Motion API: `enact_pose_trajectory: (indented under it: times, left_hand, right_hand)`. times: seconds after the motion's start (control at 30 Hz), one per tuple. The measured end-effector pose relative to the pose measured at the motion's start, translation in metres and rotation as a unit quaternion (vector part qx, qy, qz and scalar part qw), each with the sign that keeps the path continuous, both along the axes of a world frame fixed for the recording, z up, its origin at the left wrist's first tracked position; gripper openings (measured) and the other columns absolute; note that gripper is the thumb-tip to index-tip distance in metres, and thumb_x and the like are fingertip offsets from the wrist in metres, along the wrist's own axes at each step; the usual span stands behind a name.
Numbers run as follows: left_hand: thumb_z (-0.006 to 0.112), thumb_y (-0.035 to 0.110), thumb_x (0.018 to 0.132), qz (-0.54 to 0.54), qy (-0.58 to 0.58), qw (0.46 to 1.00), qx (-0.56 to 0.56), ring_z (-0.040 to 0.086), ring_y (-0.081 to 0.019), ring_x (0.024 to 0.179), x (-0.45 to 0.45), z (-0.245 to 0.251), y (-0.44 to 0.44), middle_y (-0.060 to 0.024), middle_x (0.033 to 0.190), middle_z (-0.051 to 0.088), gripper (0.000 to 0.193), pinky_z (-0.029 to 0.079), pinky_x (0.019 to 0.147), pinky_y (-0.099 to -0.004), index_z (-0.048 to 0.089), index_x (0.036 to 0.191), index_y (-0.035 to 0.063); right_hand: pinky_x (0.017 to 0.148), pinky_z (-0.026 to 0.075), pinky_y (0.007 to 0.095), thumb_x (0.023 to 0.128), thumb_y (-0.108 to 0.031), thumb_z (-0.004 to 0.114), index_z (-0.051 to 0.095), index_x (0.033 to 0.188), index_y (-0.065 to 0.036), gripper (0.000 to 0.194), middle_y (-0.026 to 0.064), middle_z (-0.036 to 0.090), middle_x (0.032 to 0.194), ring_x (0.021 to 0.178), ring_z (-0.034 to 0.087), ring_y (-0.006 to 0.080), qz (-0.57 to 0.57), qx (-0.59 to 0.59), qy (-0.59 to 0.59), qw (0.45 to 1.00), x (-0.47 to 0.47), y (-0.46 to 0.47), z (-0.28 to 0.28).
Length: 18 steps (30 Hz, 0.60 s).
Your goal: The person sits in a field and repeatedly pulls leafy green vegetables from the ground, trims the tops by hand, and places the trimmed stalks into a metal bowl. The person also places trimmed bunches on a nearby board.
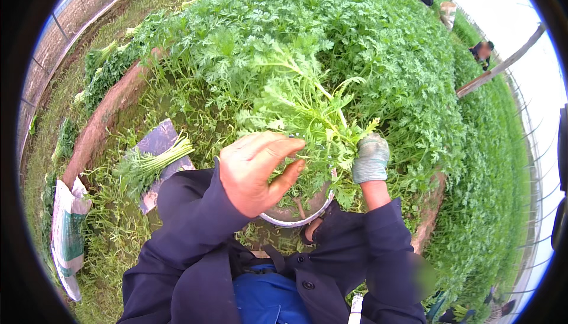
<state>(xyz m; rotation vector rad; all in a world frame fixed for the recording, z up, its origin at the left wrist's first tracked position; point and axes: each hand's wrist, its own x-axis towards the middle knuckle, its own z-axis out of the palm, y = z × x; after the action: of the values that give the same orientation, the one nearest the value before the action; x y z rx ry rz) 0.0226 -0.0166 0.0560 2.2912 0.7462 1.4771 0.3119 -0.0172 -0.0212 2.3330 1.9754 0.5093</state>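
Observation:
My right hand (372,160), in a grey-green knit glove, is closed around the lower ends of a few leafy green stalks (326,95), which look like garland chrysanthemum. Their tops lean away from me to the upper left. Bare and without a glove, my left hand (262,173) is beside these leaves, thumb and forefinger apart and nothing seen between them. Below both hands is a round tub (301,222) with a pale rim, partly hidden by leaves and my left hand. On a flat board (157,137) to the left lies a bundle of cut greens (171,154).
The leafy crop (275,17) stands dense ahead and to the right. Several cut bundles (102,57) lie at left along a soil ridge (113,97). A woven sack (70,235) is at lower left. A wooden post (501,64) slants near a distant person (481,53).

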Motion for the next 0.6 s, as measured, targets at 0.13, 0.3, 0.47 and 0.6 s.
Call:
enact_pose_trajectory:
  times: [0.13,0.3,0.47,0.6]
  left_hand:
    - [0.081,0.017,0.067,-0.038,0.164,0.984,0.059,0.06,-0.0293,0.099,0.015,-0.023,0.005,-0.0114,0.121,0.06,0.058,0.049,0.083,-0.0408,0.06,0.121,0.0078]
    - [0.08,0.021,0.067,0.043,0.203,0.975,0.08,0.058,-0.0252,0.084,0.008,-0.049,0.011,-0.0064,0.095,0.059,0.044,0.045,0.076,-0.0392,0.064,0.107,0.0096]
    - [0.079,0.022,0.066,0.044,0.213,0.975,0.051,0.058,-0.0245,0.078,0.0,-0.053,-0.003,-0.0044,0.081,0.055,0.022,0.045,0.07,-0.0396,0.064,0.077,0.0106]
    - [0.079,0.022,0.066,0.107,0.224,0.968,0.031,0.061,-0.0251,0.077,-0.02,-0.053,0.0,-0.0053,0.084,0.06,0.022,0.046,0.067,-0.0386,0.064,0.077,0.01]
  right_hand:
    - [0.08,0.053,0.0394,0.062,-0.011,0.076,0.069,0.085,-0.009,0.024,0.0134,0.066,0.09,0.089,0.065,0.0342,0.029,-0.016,0.073,0.997,-0.002,-0.008,0.019]
    - [0.077,0.052,0.0425,0.062,-0.016,0.079,0.066,0.089,-0.008,0.031,0.0156,0.064,0.086,0.086,0.064,0.0374,0.032,0.066,0.255,0.964,-0.017,-0.014,0.014]
    - [0.077,0.052,0.0432,0.068,-0.016,0.079,0.066,0.089,-0.007,0.026,0.0166,0.067,0.085,0.089,0.065,0.0375,-0.013,0.092,0.258,0.962,-0.031,-0.02,0.02]
    - [0.076,0.053,0.0425,0.066,-0.013,0.079,0.065,0.095,-0.006,0.032,0.0176,0.068,0.089,0.087,0.066,0.038,-0.04,0.06,0.223,0.972,-0.032,-0.025,0.029]
